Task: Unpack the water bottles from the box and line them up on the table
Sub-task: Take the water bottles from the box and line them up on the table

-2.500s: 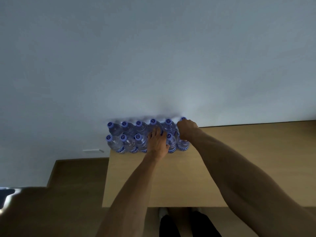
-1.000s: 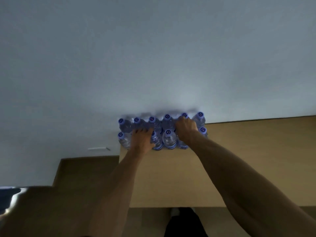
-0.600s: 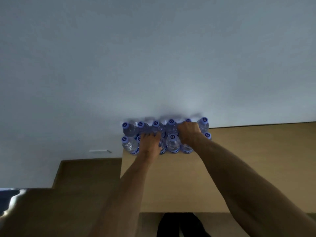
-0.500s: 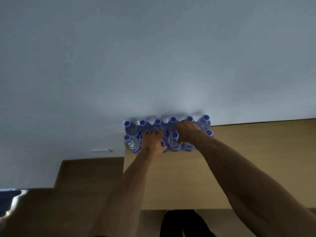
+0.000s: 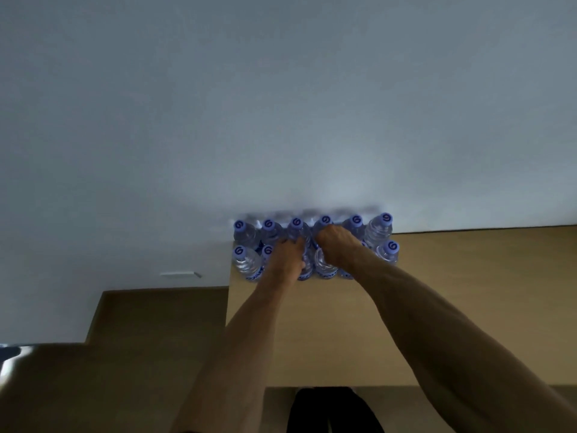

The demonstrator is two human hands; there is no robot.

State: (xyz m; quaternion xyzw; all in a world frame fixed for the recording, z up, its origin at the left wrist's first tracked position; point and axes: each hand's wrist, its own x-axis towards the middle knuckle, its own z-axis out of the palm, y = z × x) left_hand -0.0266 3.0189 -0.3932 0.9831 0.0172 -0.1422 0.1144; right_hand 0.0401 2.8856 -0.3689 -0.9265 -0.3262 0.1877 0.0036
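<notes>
Currently, setting: a light wooden table [image 5: 468, 307] is seen from a head-worn camera, pushed against a pale wall [image 5: 281, 104]; a brown floor [image 5: 150, 323] lies to the left.
Bottles: clear water bottles [image 5: 246, 260] with blue caps are stood upright in two rows at the table's far left corner, against the wall; they are packed touching one another.
Left hand: the left hand [image 5: 285, 260] is laid over the front row near the middle; its fingers are curled among the bottles, but which bottle is gripped cannot be told.
Right hand: the right hand [image 5: 335, 245] is closed over the bottle tops just beside the left; what exactly is held cannot be told.
Handling: the bottles are judged full, so fairly heavy; thin ribbed walls would give under a squeeze and smooth plastic may slip; the neck under the cap, or the labelled waist, is judged the surest hold.
Containers: no box is shown; water is seen inside the capped bottles.
Progress: unpacking is judged nearly done; only straightening of the rows appears left.
</notes>
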